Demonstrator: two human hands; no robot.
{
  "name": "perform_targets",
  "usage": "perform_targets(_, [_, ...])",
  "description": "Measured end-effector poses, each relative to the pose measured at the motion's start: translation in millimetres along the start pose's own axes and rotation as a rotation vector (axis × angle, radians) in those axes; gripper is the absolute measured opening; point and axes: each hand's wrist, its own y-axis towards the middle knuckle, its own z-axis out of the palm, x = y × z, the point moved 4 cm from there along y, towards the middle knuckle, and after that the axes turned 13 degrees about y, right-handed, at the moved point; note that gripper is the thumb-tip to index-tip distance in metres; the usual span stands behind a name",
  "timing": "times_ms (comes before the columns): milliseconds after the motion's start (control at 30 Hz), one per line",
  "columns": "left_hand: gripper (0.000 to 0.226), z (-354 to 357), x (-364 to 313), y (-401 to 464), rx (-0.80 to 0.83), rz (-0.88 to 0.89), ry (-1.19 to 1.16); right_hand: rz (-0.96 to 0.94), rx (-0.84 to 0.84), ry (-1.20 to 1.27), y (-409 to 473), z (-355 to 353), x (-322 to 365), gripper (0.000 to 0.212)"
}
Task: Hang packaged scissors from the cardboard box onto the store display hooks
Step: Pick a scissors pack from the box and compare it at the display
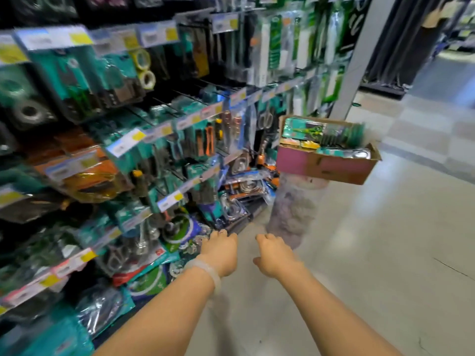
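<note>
A cardboard box with a pink front stands on a clear plastic stool or bin at the right of the shelving, well beyond my hands. Packaged scissors in teal cards lie in it. Display hooks stick out from the shelving on the left, loaded with teal packages. My left hand, with a pale bracelet on the wrist, reaches low toward the bottom packages and holds nothing. My right hand hovers beside it over the floor, fingers curled downward, with nothing in it. The picture is blurred by motion.
Price labels run along the shelf rails. Packages are piled on the lowest shelf near the floor. A grey pillar stands behind the box. Pale tiled floor spreads to the right.
</note>
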Motion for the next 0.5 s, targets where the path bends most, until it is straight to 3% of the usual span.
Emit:
perform_targets(167, [0.052,-25.4,-48.6,25.5,-0.042,0.064,0.052,0.060,-0.044,0.045,3.9,-29.8,-49.8,0.052])
perform_targets(500, [0.044,-92.5,-106.4,126.1,-0.114,0.176,0.092,0.111,-0.145,0.115,76.7,-105.6,-113.2,0.046])
